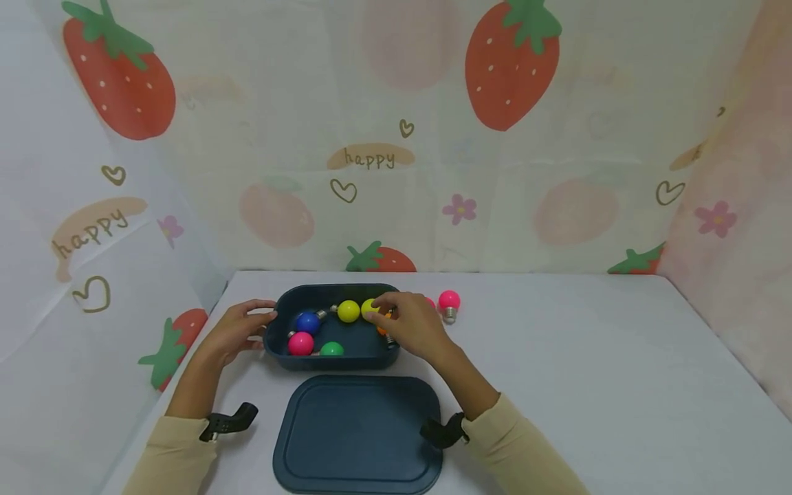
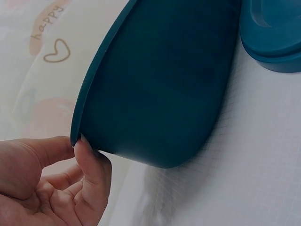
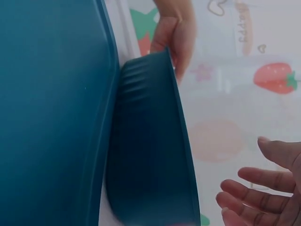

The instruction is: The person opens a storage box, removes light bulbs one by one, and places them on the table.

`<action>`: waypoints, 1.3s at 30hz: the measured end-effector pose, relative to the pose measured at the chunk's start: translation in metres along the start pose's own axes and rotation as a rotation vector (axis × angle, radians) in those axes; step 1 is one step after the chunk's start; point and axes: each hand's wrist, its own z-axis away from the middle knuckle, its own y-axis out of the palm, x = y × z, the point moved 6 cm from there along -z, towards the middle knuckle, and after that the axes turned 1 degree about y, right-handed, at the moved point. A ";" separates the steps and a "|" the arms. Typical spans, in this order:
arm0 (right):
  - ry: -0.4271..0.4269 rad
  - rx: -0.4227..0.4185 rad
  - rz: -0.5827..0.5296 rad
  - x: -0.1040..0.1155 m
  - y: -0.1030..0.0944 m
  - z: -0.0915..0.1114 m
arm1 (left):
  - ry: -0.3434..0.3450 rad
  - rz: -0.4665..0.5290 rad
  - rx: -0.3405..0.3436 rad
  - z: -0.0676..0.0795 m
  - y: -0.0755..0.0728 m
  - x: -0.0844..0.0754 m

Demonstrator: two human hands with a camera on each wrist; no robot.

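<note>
The dark blue box (image 1: 346,361) stands uncovered on the table and holds colored light bulbs. My left hand (image 1: 238,331) pinches its rim at the left end; the left wrist view shows the thumb and a finger (image 2: 91,165) on that rim. Inside lie a blue bulb (image 1: 307,322), a pink bulb (image 1: 300,343), a green bulb (image 1: 331,349), a yellow bulb (image 1: 348,311), a second yellow bulb (image 1: 369,308) and an orange bulb (image 1: 381,326). My right hand (image 1: 413,324) is over the box's right end, partly covering the last two. Its fingers (image 3: 263,179) look spread, with nothing between them.
A flat dark blue lid (image 1: 359,433) lies on the table in front of the box. Right of the box are a pink bulb (image 1: 449,301) and another pink bulb (image 1: 430,302), mostly hidden behind my right hand. Strawberry-printed cloth (image 1: 433,206) hangs behind the white table (image 1: 588,357).
</note>
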 end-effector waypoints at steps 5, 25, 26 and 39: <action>-0.020 0.032 -0.019 0.003 0.008 0.000 | -0.008 0.001 -0.009 0.000 -0.001 0.001; -0.158 0.165 0.141 0.031 0.042 -0.027 | -0.010 0.008 -0.022 -0.002 -0.004 -0.003; -0.167 0.174 0.147 0.033 0.044 -0.029 | -0.009 0.010 -0.022 -0.002 -0.005 -0.004; -0.203 0.276 0.192 0.048 0.076 -0.049 | -0.008 0.015 -0.024 -0.004 -0.001 0.001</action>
